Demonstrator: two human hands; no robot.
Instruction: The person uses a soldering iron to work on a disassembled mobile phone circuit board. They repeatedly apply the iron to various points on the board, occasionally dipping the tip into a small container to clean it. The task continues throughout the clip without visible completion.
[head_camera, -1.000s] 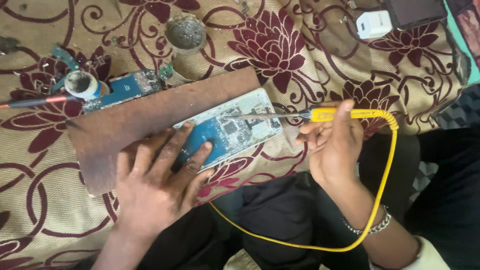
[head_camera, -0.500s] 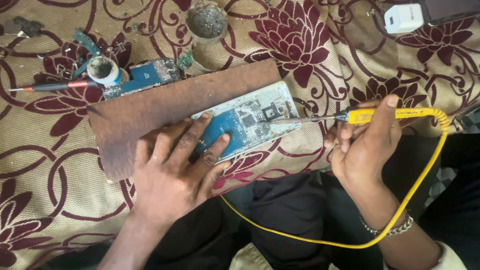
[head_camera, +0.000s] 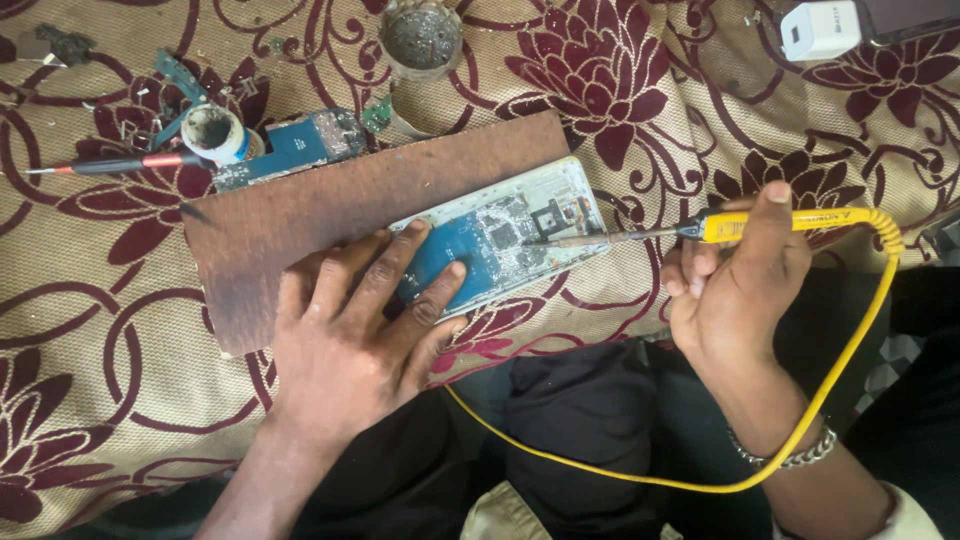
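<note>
Left hand lies flat, fingers spread, pinning the circuit board onto the brown wooden board, while the right hand, just right of that board, grips the yellow soldering iron, its tip touching the circuit board's right end.

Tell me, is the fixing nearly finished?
Not yet, it seems. Done: the phone lies opened on the brown board, its blue circuit bare. In hand: the left hand presses it flat while the right hand holds the yellow soldering iron, tip on the circuit. Left: closing it; no cover is on.
</note>
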